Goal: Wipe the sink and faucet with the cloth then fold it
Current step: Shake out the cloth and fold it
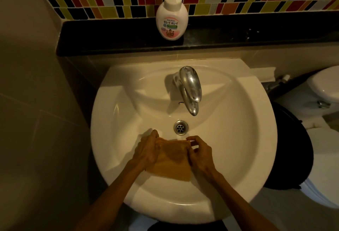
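An orange cloth is held flat over the near side of the white sink, just in front of the drain. My left hand grips the cloth's left edge. My right hand pinches its far right corner with the fingertips. The cloth looks folded over, with its near edge hanging toward the rim. The chrome faucet stands at the back of the basin, its spout pointing toward me; neither hand touches it.
A white pump soap bottle stands on the dark ledge behind the sink, under a band of coloured tiles. A white toilet and a black bin are on the right. A beige wall is on the left.
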